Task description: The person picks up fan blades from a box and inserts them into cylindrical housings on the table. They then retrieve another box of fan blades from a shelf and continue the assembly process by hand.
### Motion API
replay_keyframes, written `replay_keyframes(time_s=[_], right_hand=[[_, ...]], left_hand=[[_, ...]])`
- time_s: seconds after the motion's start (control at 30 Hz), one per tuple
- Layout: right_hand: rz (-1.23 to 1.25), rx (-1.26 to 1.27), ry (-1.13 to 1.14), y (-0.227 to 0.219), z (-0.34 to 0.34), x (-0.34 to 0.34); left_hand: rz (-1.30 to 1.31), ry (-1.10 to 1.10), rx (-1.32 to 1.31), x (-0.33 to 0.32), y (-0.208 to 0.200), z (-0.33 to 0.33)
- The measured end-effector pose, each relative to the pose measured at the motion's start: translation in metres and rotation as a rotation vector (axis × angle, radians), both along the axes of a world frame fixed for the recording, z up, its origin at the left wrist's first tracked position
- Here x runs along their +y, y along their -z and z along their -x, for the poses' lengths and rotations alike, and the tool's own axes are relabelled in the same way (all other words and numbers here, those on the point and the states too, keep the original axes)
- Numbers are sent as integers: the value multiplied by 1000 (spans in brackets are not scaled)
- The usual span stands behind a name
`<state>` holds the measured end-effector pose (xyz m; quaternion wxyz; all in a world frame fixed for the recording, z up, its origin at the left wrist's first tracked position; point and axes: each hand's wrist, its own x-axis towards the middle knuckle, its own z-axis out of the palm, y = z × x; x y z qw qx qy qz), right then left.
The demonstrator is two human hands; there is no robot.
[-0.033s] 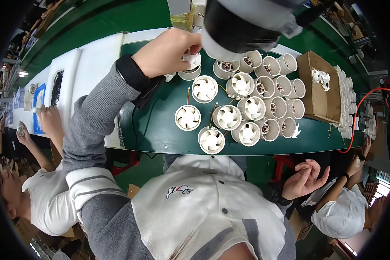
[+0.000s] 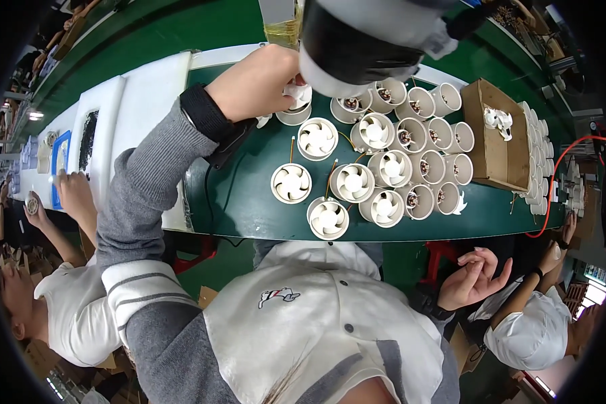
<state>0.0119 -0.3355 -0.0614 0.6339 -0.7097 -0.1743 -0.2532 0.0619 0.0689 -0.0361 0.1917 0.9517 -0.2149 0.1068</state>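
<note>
At the far left of the green table, my left hand [image 2: 257, 81] is closed, pinching a white fan impeller [image 2: 296, 95] that sits at the mouth of a round white housing [image 2: 293, 117]. The fingertips are partly hidden. Below it stand several housings with fan blades in them, such as one fan [image 2: 317, 138] and another fan [image 2: 291, 182] with a thin wire beside it. My right hand [image 2: 475, 279] hovers off the table's near edge, palm up, fingers loosely curled and apart, holding nothing.
A large black-and-white cylinder [image 2: 363, 50] looms over the far side. Rows of open housings [image 2: 411, 136] with coils inside stand right of the fans. Beyond them is a cardboard box [image 2: 498, 151] holding white impellers. Co-workers sit left and right; a red hose [image 2: 559, 175] hangs at right.
The black-and-white cylinder has shifted slightly left. The co-worker's hands at left have moved a little. My own hands have barely moved.
</note>
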Motion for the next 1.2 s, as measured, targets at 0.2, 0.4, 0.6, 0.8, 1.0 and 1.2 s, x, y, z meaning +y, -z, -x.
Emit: replay_keyframes(time_s=[0.2, 0.4, 0.6, 0.8, 1.0, 1.2], right_hand=[[-18, 16, 24, 1, 0, 1], [-10, 22, 26, 2, -2, -1], [11, -2, -46, 5, -2, -6], [262, 142, 56, -1, -23, -28], [794, 87, 50, -1, -66, -22], [1058, 59, -60, 12, -80, -28]], left_hand=[[89, 206, -250, -12, -11, 0], [87, 59, -15, -8, -1, 5], [-138, -144, 407, -17, -7, 1], [-107, -17, 44, -3, -2, 16], [51, -315, 60, 14, -4, 76], [-35, -347, 215, 21, 24, 98]])
